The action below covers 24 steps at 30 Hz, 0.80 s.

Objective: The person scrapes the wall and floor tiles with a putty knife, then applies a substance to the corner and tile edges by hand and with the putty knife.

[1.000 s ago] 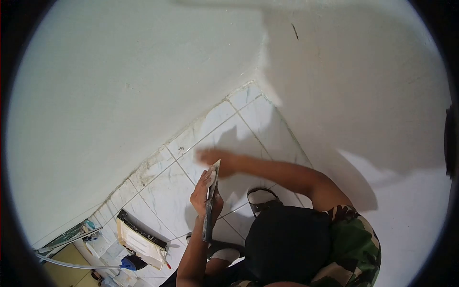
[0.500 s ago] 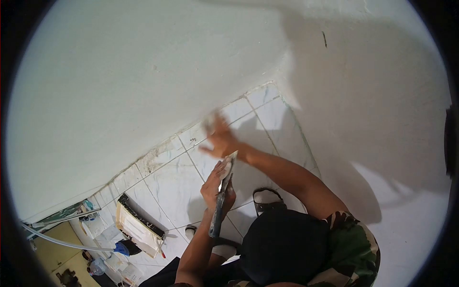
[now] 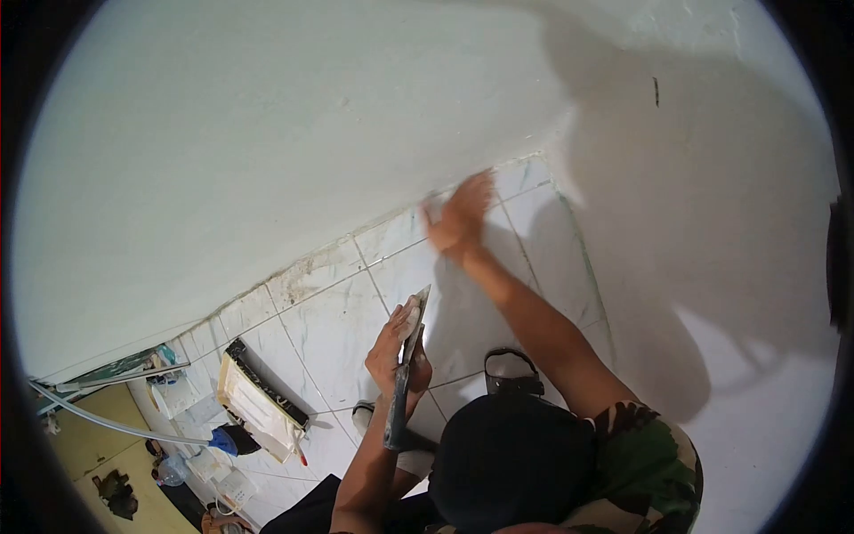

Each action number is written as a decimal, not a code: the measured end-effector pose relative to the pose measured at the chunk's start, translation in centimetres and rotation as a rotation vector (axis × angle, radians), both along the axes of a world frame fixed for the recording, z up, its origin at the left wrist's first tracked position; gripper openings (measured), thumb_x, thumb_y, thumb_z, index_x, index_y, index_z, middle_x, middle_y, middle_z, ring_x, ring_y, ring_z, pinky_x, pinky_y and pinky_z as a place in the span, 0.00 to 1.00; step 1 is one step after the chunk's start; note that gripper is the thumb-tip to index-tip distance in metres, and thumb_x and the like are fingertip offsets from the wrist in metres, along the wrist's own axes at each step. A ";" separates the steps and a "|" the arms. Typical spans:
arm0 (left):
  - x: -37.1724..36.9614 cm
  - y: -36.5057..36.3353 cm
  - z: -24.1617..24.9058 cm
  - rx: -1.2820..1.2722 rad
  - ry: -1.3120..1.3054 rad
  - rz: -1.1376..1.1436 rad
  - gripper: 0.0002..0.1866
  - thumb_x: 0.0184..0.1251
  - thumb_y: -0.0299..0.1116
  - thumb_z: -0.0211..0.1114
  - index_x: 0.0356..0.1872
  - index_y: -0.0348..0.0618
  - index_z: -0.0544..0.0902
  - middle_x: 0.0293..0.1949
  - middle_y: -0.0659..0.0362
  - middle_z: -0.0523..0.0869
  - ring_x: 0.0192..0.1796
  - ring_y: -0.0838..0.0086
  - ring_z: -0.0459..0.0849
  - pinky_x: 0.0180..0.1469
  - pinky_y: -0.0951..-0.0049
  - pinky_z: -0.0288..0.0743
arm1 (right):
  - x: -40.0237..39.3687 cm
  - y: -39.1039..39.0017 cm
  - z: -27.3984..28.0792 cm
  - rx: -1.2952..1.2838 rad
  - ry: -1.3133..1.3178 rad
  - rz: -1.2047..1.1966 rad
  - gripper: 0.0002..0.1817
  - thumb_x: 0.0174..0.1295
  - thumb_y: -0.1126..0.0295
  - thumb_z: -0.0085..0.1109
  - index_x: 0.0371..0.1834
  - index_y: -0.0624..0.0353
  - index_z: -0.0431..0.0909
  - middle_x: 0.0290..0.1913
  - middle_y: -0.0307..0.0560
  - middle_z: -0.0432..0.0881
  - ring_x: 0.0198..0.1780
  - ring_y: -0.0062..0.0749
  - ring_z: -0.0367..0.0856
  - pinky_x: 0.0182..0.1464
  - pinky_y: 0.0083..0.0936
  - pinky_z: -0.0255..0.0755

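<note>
My left hand (image 3: 389, 358) is closed around a putty knife (image 3: 399, 400), its dark handle pointing back toward me and its blade up past the fingers. Whitish paste (image 3: 410, 319) shows at the fingertips and blade. My right hand (image 3: 463, 218) is stretched out near the foot of the white wall (image 3: 267, 133), fingers extended and thumb apart, slightly blurred by motion. Beneath both hands lies the white tiled floor (image 3: 329, 329), with brownish stains along the wall's base.
A black-edged box or tray (image 3: 258, 405) with pale contents lies at lower left. Beside it is a blue-and-black brush head (image 3: 234, 440) on a long pale handle. A second wall (image 3: 676, 222) meets the first at the corner. A black cap (image 3: 511, 463) covers the lower middle.
My right hand has moved right and farther up along the wall's base, toward the corner. My left hand still grips the putty knife, almost in place. The view has shifted slightly.
</note>
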<state>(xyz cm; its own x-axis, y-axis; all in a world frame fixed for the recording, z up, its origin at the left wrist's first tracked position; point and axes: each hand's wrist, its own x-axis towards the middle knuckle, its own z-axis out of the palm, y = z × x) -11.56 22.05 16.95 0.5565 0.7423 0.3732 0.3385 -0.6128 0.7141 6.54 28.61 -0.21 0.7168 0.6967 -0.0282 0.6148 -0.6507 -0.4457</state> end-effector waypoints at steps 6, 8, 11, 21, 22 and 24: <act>-0.6 0.6 2.0 0.008 0.055 0.082 0.11 0.58 0.15 0.60 0.42 0.31 0.82 0.46 0.41 0.88 0.52 0.49 0.88 0.60 0.54 0.80 | -17.3 1.4 0.9 0.206 0.746 1.000 0.46 0.71 0.43 0.52 0.78 0.71 0.50 0.78 0.77 0.48 0.80 0.67 0.45 0.79 0.50 0.45; -1.1 0.8 1.8 0.009 0.075 0.106 0.11 0.58 0.15 0.61 0.43 0.31 0.82 0.46 0.41 0.88 0.53 0.49 0.88 0.60 0.55 0.81 | -18.0 -0.3 0.2 0.507 0.658 0.939 0.44 0.70 0.48 0.57 0.76 0.71 0.53 0.77 0.77 0.51 0.80 0.66 0.47 0.79 0.51 0.46; -1.6 1.1 1.4 -0.001 0.065 0.122 0.12 0.62 0.16 0.64 0.46 0.33 0.83 0.48 0.43 0.89 0.55 0.54 0.88 0.59 0.63 0.80 | -11.3 -2.8 1.9 0.481 0.543 0.405 0.47 0.65 0.50 0.62 0.76 0.73 0.53 0.78 0.77 0.47 0.80 0.70 0.43 0.80 0.53 0.38; -1.0 1.6 2.3 0.019 0.019 0.076 0.14 0.60 0.14 0.65 0.47 0.35 0.84 0.46 0.45 0.90 0.53 0.56 0.89 0.58 0.65 0.80 | -10.3 4.3 3.4 -0.216 0.391 0.377 0.64 0.59 0.36 0.56 0.76 0.82 0.33 0.76 0.88 0.27 0.79 0.77 0.22 0.78 0.63 0.22; -1.2 1.5 2.6 0.001 0.035 0.109 0.14 0.60 0.14 0.64 0.47 0.35 0.84 0.47 0.45 0.89 0.53 0.56 0.89 0.57 0.66 0.80 | -13.1 4.4 4.6 -0.180 0.490 0.598 0.62 0.60 0.38 0.56 0.78 0.76 0.33 0.77 0.86 0.30 0.80 0.73 0.25 0.79 0.59 0.24; -1.7 1.7 3.0 -0.015 0.042 0.147 0.14 0.61 0.14 0.63 0.48 0.34 0.84 0.47 0.45 0.89 0.52 0.57 0.89 0.56 0.67 0.80 | -20.9 5.5 0.0 0.125 0.854 1.025 0.58 0.62 0.40 0.57 0.79 0.73 0.40 0.78 0.81 0.42 0.81 0.68 0.38 0.81 0.52 0.35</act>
<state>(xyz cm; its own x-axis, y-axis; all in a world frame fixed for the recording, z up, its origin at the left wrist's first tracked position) -13.23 23.79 19.97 0.4563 0.8223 0.3401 0.4539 -0.5438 0.7058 -14.36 34.15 -0.23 -0.3369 0.9363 -0.0997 0.2985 0.0058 -0.9544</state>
